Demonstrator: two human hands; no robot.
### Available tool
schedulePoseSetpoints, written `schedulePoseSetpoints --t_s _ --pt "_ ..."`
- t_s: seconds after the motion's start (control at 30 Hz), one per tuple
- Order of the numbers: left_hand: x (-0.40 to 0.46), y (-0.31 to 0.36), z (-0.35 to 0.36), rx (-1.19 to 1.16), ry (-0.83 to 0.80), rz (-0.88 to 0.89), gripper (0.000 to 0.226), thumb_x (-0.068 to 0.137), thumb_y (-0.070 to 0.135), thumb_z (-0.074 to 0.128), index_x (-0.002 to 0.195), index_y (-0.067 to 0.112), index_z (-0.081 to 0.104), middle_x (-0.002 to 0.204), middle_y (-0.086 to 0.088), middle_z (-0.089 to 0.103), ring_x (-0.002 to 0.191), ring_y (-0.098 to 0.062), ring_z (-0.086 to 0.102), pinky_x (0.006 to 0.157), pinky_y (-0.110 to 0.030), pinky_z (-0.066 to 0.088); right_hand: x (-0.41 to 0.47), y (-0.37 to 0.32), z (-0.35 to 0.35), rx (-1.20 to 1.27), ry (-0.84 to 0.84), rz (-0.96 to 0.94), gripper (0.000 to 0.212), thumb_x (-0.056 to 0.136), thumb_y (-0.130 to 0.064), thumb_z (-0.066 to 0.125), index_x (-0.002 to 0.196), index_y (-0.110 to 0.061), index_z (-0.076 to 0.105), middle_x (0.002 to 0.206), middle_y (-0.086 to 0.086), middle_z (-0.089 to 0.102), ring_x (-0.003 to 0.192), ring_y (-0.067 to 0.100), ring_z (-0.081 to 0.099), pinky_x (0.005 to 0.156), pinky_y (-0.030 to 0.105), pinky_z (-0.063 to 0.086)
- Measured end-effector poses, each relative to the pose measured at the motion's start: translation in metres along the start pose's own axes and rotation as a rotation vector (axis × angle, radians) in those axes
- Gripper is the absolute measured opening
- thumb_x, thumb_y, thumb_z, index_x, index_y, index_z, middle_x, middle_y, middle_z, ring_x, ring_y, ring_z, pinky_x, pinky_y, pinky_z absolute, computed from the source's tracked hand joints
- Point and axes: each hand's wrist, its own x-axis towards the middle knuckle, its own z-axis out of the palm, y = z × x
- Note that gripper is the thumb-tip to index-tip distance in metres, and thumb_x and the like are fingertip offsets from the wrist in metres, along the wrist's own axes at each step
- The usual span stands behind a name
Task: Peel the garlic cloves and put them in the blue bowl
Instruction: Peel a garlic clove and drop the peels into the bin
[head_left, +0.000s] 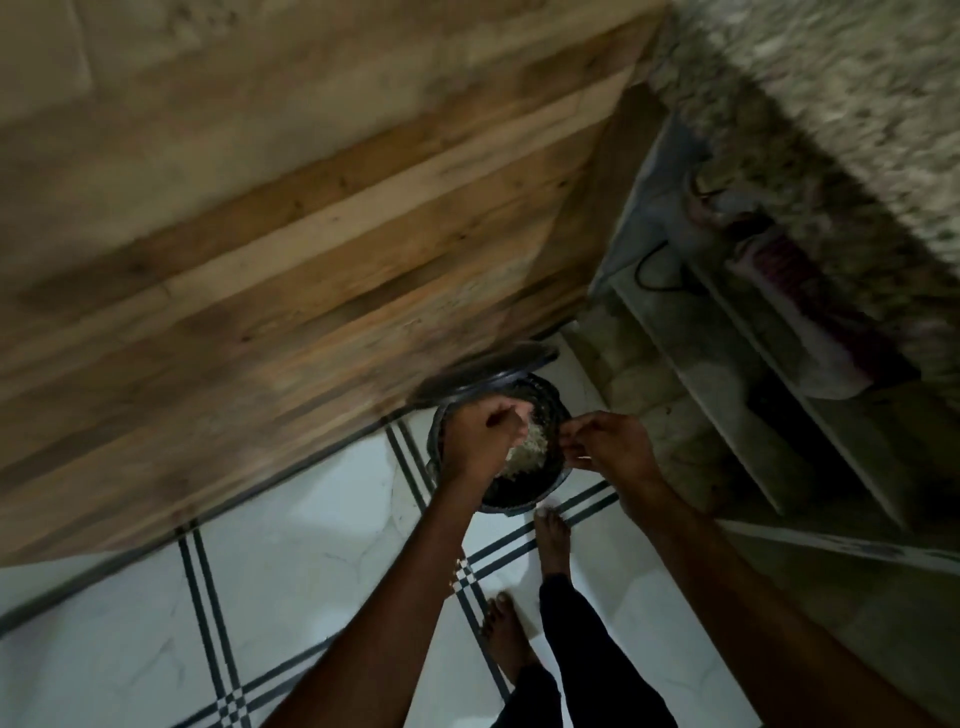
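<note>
Both hands over a dark round bin on the floor, pale peelings inside.

Far left: wide brown wooden plank panel (291, 249), above white floor tiles with dark double lines (291, 582). Centre: black round bin (558, 470) with lid (483, 371) tipped up against the wood, pale papery garlic skins (530, 449) heaped inside. Left hand (483, 434) over the bin, grip curled together; contents not discernible. Right hand (610, 444) just beside, fingertips pinched together on something too small to tell. Bare feet (553, 540) below. Right: pale shelves (727, 374), speckled stone counter (831, 104) above. Blue bowl not visible.
</note>
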Motion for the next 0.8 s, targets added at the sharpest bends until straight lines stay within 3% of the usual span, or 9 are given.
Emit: schedulePoseSetpoints --t_s 0.13,0.3,0.47,0.67,0.8 --pt "-0.069 0.084 0.019 -0.068 -0.11 0.052 0.012 0.095 0.015 0.066 0.098 0.013 0.077 0.09 -0.005 0.077 0.088 -0.021 0.073 0.083 -0.032 0.06 -0.095 -0.039 -0.059 0.052 0.12 -0.21 0.014 0.096 -0.015 0.064 0.087 -0.009 0.073 0.084 0.009 0.076 0.08 0.024 0.073 0.073 0.034 0.06" --pt "-0.163 0.18 0.084 -0.144 -0.306 0.145 0.016 0.097 0.005 0.059 0.1 0.006 0.075 0.091 -0.008 0.077 0.083 -0.014 0.072 0.075 -0.024 0.059 -0.208 -0.065 -0.163 0.055 0.298 -0.376 0.018 0.099 -0.019 0.062 0.089 -0.012 0.075 0.079 0.0 0.075 0.069 0.011 0.071 0.059 0.015 0.051" --pt "-0.245 0.239 0.181 -0.155 -0.546 0.198 0.02 0.1 0.005 0.054 0.105 -0.001 0.073 0.091 -0.011 0.075 0.08 -0.016 0.07 0.07 -0.023 0.057 -0.308 -0.056 -0.283 0.102 0.492 -0.479 0.018 0.098 -0.02 0.063 0.085 -0.017 0.075 0.075 0.002 0.074 0.073 0.022 0.072 0.072 0.047 0.06" --pt "-0.35 0.258 0.321 -0.126 -0.758 0.176 0.022 0.101 0.009 0.052 0.101 0.004 0.073 0.091 -0.013 0.075 0.081 -0.019 0.07 0.07 -0.024 0.058 -0.401 0.001 -0.421 0.247 0.71 -0.492 0.015 0.097 -0.013 0.063 0.087 -0.016 0.075 0.078 0.004 0.075 0.077 0.022 0.073 0.072 0.045 0.061" --pt "-0.403 0.252 0.411 -0.08 -0.834 0.131 0.024 0.102 0.012 0.051 0.101 0.004 0.074 0.09 -0.013 0.075 0.082 -0.021 0.071 0.073 -0.026 0.058 -0.434 0.06 -0.506 0.252 0.839 -0.427 0.014 0.089 -0.031 0.063 0.086 -0.024 0.074 0.077 0.0 0.075 0.075 0.019 0.073 0.073 0.052 0.06"
